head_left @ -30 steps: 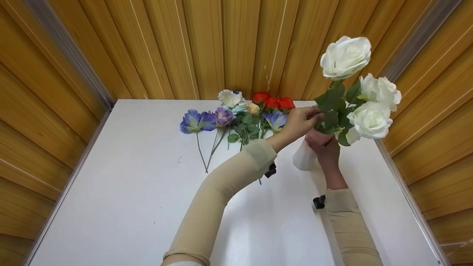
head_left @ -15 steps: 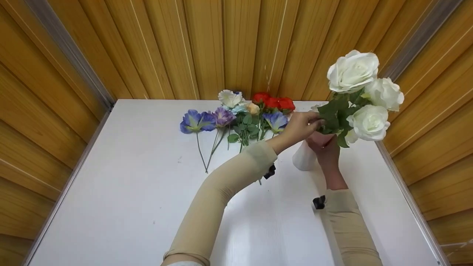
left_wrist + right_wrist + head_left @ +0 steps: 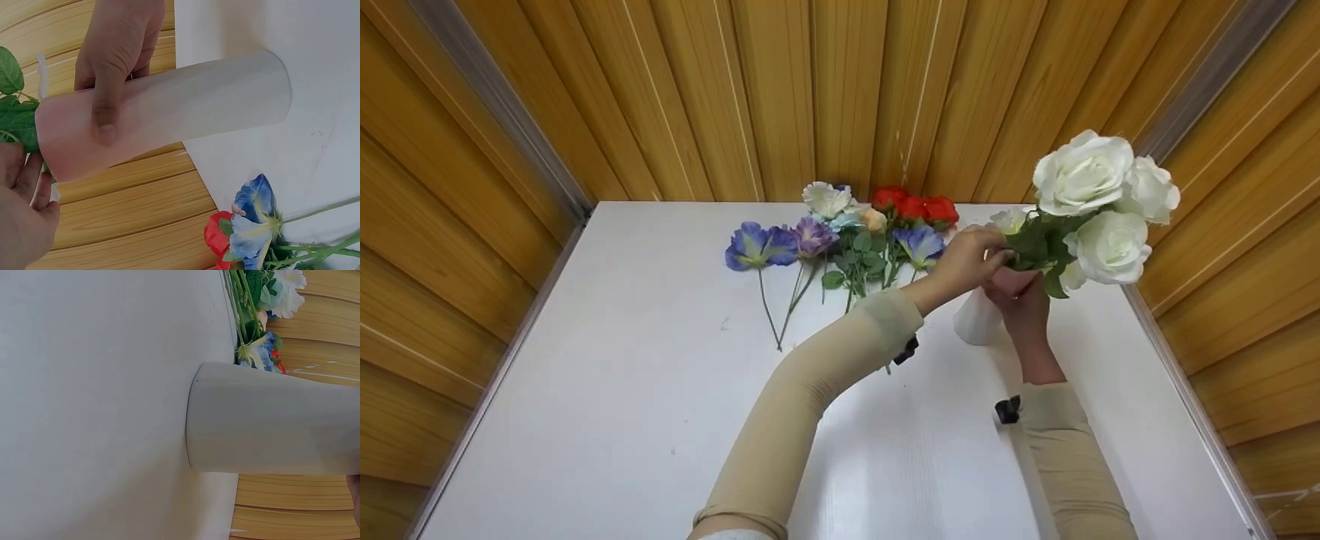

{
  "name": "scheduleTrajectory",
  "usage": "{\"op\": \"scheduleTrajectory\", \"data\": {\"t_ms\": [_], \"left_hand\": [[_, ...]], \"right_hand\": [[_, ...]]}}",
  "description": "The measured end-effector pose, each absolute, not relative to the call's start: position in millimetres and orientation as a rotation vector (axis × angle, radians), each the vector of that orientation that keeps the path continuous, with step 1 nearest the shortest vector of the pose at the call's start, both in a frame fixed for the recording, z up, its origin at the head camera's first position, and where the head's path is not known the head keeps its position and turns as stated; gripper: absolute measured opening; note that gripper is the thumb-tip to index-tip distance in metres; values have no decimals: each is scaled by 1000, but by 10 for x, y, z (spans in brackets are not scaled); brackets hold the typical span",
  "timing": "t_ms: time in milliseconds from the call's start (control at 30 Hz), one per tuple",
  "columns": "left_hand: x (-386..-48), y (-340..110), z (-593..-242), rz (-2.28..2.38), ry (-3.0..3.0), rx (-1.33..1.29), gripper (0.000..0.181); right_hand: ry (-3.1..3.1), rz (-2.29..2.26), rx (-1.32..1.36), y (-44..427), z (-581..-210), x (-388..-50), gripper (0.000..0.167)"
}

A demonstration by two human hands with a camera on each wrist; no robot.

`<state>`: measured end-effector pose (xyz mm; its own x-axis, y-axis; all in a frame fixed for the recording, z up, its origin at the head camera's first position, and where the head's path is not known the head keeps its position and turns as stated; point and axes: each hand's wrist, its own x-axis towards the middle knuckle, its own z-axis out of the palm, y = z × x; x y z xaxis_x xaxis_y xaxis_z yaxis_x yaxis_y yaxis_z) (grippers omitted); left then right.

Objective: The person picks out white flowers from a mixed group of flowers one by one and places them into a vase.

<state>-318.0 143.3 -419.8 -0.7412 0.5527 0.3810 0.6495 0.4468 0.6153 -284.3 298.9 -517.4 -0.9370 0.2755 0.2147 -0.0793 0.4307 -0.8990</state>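
Observation:
A vase (image 3: 197, 101), pink at the mouth and white toward its base, stands on the table at the right. My right hand (image 3: 1026, 311) grips it near the mouth; the thumb lies across the pink part in the left wrist view. White roses (image 3: 1084, 174) with green leaves rise over the mouth and lean right. At the rim, my left hand (image 3: 971, 259) pinches a rose stem among the leaves (image 3: 19, 121). The stems' lower ends are hidden. In the right wrist view the vase's white base (image 3: 253, 419) touches the table, with a bit of my right hand at the edge.
Several loose flowers lie at the back middle of the white table (image 3: 607, 360): blue-purple ones (image 3: 761, 246), red ones (image 3: 913, 206) and a white one (image 3: 826, 199). Wood-panelled walls (image 3: 780, 97) enclose the table's back and sides.
The tallest white rose has come down toward the vase and slightly right, closer to the other roses. A pale flower now shows behind my left hand. My right hand has stayed in place.

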Motion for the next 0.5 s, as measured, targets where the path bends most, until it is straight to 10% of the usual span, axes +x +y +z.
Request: {"op": "scheduleTrajectory", "data": {"t_ms": [500], "left_hand": [[-3156, 1496, -4191, -963, -2636, -1029, 22]], "right_hand": [[-2343, 1520, -155, 2989, -5172, -2847, 79]]}}
